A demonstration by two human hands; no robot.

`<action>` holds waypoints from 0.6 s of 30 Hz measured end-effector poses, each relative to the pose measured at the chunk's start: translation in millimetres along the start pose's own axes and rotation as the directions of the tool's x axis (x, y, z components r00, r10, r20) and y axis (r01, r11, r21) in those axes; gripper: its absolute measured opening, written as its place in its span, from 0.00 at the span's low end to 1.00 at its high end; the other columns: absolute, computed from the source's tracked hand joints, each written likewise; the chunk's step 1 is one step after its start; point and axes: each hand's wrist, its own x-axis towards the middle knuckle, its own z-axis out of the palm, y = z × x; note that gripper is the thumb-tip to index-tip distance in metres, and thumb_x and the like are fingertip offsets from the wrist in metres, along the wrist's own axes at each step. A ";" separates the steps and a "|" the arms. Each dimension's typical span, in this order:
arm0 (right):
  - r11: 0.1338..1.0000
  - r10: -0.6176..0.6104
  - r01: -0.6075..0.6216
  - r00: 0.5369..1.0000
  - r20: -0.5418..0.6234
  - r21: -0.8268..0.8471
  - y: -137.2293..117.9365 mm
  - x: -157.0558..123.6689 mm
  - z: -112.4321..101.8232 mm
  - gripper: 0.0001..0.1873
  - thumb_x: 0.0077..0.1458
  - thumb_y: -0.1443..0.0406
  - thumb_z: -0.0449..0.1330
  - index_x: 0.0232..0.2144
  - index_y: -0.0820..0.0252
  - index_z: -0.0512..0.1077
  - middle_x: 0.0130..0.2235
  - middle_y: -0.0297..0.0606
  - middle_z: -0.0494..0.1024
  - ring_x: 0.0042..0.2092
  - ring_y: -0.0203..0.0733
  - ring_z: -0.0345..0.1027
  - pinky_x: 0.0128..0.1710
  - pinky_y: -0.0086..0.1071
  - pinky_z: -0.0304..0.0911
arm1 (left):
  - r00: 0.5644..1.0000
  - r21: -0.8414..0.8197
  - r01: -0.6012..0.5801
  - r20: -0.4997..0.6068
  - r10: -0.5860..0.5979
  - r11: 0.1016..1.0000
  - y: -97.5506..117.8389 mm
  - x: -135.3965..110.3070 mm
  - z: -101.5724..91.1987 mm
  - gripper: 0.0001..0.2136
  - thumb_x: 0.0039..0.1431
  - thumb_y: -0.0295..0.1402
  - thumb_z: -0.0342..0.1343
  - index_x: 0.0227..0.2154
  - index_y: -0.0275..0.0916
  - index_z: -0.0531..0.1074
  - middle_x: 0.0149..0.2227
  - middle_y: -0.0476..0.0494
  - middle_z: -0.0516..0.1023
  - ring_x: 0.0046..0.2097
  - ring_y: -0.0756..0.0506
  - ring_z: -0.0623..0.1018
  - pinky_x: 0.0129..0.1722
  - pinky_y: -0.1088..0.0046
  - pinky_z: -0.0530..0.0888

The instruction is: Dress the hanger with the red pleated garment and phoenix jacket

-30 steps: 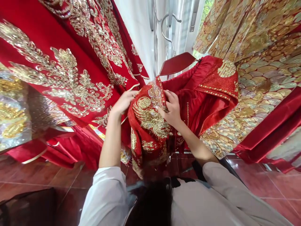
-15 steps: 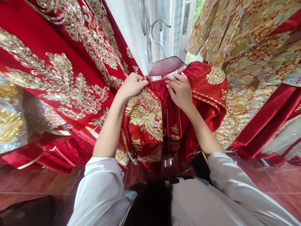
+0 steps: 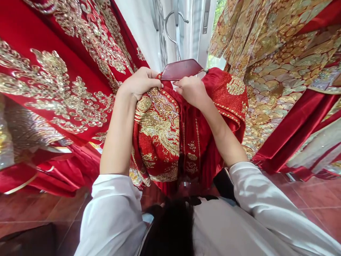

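A red skirt (image 3: 160, 128) with gold embroidery and beaded edging hangs in front of me from a hanger (image 3: 178, 53) with a metal hook. Below the hook is a flat, dark reddish panel (image 3: 182, 69). My left hand (image 3: 141, 83) is closed on the left end of the skirt's waistband, thumb on top, beside the panel's left corner. Just under the panel, my right hand (image 3: 192, 90) is closed on the middle of the waistband, its fingers curled and their tips partly hidden. The right end of the waistband meets a small dark clip (image 3: 205, 71).
A red gown (image 3: 87, 64) with silver-gold sequins hangs close on the left. Gold scale-patterned garments (image 3: 277, 71) hang on the right. Behind the hanger are a white curtain (image 3: 138, 28) and a door edge (image 3: 206, 32). A dark bag (image 3: 29, 238) lies on the reddish tiled floor (image 3: 69, 213).
My right hand has gone from spread fingers lying on the waistband to a curled grip, further left. My left hand stays at the left end. The view has shifted slightly.
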 end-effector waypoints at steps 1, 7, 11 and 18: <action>0.999 -0.035 0.035 0.999 0.029 -0.001 2.0 1.2 -2.4 0.15 0.60 0.63 0.53 0.44 0.65 0.73 0.41 0.46 0.75 0.46 0.49 0.67 0.45 0.39 0.61 | 0.999 -0.028 -0.001 0.036 0.002 1.000 -2.2 1.4 -1.4 0.05 0.43 0.28 0.60 0.20 0.33 0.69 0.18 0.49 0.67 0.29 0.48 0.69 0.32 0.71 0.67; 0.995 -0.103 0.102 0.986 0.128 0.017 4.7 0.5 -14.9 0.15 0.60 0.63 0.52 0.47 0.56 0.72 0.43 0.38 0.75 0.46 0.46 0.68 0.43 0.36 0.59 | 0.989 -0.034 -0.058 0.133 0.062 0.998 -9.4 9.9 -1.2 0.02 0.39 0.23 0.56 0.20 0.33 0.70 0.21 0.51 0.68 0.30 0.49 0.71 0.34 0.73 0.68; 0.998 -0.028 0.022 0.995 0.099 0.060 -0.4 -3.1 -11.1 0.14 0.60 0.62 0.51 0.40 0.56 0.75 0.39 0.37 0.77 0.43 0.45 0.69 0.38 0.34 0.57 | 0.983 -0.008 -0.096 0.154 0.096 0.995 -10.1 10.7 0.7 0.04 0.42 0.27 0.57 0.24 0.33 0.72 0.23 0.49 0.70 0.32 0.47 0.73 0.36 0.72 0.70; 0.989 0.143 -0.140 0.987 -0.071 0.049 -14.8 -11.6 6.8 0.17 0.62 0.66 0.45 0.39 0.63 0.74 0.41 0.46 0.75 0.44 0.47 0.67 0.40 0.35 0.56 | 0.991 0.189 -0.120 0.081 0.106 0.975 -8.3 36.0 1.5 0.09 0.33 0.27 0.66 0.23 0.36 0.74 0.22 0.50 0.69 0.36 0.43 0.73 0.37 0.71 0.70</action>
